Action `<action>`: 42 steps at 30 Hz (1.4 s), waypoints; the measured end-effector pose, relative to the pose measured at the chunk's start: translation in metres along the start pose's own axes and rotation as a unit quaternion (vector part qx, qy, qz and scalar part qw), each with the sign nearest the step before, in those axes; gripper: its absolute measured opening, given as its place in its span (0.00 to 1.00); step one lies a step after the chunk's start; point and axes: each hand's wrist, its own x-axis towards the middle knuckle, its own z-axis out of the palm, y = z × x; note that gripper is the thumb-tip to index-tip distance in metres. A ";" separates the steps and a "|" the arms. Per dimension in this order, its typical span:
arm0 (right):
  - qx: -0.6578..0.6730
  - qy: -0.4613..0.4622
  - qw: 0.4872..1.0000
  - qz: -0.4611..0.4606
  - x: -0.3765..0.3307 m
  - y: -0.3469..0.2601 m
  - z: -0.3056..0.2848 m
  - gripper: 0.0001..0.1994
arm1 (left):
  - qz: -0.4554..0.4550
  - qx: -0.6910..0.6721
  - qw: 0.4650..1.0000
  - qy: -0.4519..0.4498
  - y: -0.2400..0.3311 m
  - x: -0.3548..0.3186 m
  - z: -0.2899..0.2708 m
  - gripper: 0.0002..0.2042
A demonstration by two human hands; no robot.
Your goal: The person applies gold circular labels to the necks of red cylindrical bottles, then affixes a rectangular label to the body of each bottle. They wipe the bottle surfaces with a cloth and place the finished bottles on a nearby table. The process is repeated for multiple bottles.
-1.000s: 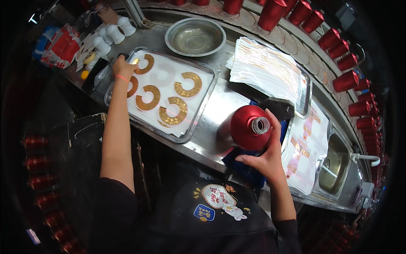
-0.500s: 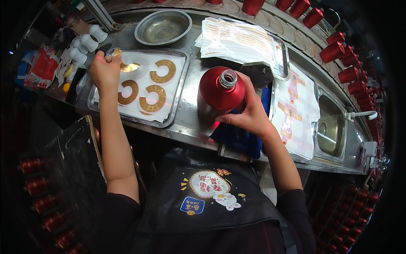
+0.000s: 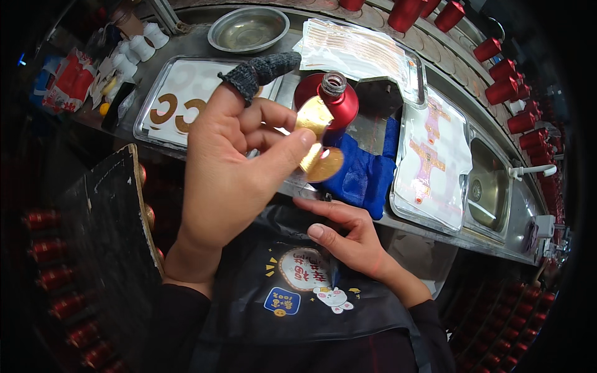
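My left hand point(image 3: 230, 161) is raised in front of me, closed in a pinch on a curved gold sticker point(image 3: 325, 163) that bends and shines. A black knitted cover point(image 3: 264, 69) sits on its raised index finger. Lower down, near the table's front edge, my right hand point(image 3: 348, 239) has its fingers apart and holds nothing. Just behind the sticker stands a red bottle point(image 3: 342, 102) with an uncapped, threaded neck, upright and partly hidden. To the left, a metal tray point(image 3: 158, 147) bears a white sheet with several C-shaped gold stickers point(image 3: 163, 109), partly covered by my left hand.
A blue cloth point(image 3: 367, 168) lies beside a dark angular metal block point(image 3: 378, 96). Printed sheets point(image 3: 354, 46) and a metal bowl point(image 3: 249, 30) are at the back. On the right are sheets with cross-shaped decals point(image 3: 429, 165) and a sink point(image 3: 488, 186). Several red bottles point(image 3: 407, 13) line the conveyor.
My left hand has lifted a gold sticker off the tray and brought it right, towards me. The right hand has let go of the red bottle and dropped towards my apron.
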 end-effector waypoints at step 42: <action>0.127 0.191 0.972 -0.044 0.113 0.002 -0.073 0.41 | -0.009 -0.117 0.993 0.012 -0.100 0.030 0.012 0.30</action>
